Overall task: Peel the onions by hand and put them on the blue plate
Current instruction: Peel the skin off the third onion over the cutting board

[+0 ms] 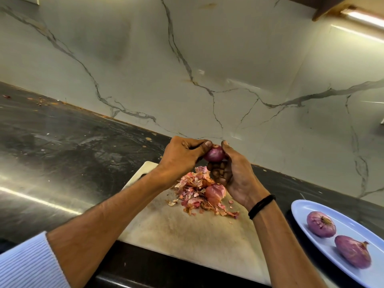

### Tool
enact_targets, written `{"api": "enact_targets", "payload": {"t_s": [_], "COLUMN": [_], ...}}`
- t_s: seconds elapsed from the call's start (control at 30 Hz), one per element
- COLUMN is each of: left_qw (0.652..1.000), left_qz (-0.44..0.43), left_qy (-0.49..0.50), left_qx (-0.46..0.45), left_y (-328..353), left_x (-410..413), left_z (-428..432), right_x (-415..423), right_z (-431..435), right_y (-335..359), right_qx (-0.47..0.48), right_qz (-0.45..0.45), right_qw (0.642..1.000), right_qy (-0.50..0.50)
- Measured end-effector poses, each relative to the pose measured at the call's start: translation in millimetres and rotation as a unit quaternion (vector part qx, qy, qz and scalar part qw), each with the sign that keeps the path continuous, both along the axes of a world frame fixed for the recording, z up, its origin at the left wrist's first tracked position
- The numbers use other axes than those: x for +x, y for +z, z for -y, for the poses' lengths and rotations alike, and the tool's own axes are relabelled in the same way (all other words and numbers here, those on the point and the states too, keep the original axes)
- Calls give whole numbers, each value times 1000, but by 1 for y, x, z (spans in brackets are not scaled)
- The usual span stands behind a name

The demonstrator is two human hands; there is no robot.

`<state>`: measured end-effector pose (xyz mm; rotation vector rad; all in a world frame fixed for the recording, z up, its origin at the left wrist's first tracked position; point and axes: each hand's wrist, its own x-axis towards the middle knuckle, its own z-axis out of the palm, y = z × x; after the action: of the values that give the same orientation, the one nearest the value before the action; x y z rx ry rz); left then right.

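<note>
I hold a small purple onion (215, 153) above the far end of the cutting board (182, 227). My left hand (182, 156) pinches its top with thumb and fingers. My right hand (230, 169) cups it from below and the right, fingers curled under it. Below the hands, another onion (215, 193) with papery skin lies in a pile of pink peels (195, 190) on the board. Two peeled onions (321, 223) (353, 251) lie on the blue plate (301, 206) at the lower right.
The dark stone counter (62, 146) stretches to the left with a few scraps near the wall. A veined marble backsplash (207, 59) rises right behind the board. The counter's front edge runs under my forearms.
</note>
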<state>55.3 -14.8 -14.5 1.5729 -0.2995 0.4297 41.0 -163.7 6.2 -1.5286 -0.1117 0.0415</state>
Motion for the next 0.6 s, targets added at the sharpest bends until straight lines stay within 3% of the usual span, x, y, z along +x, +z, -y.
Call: {"api": "enact_targets", "payload": {"t_s": [0.33, 0.5, 0.6], "left_qw": [997, 998, 999], "left_qz": [-33, -7, -31], "left_qy": [68, 12, -15], "left_qx": [-22, 58, 18], "left_y": [-3, 1, 2], "left_x": [2, -4, -4], "left_z": [-3, 1, 2], "right_x": [-2, -2, -1], "right_z": [-4, -2, -1], "right_y": [2, 3, 2], "right_qx": [25, 38, 21], "right_qz": [-16, -7, -1], "right_qw": [999, 999, 999], "right_qy": [-20, -35, -38]}}
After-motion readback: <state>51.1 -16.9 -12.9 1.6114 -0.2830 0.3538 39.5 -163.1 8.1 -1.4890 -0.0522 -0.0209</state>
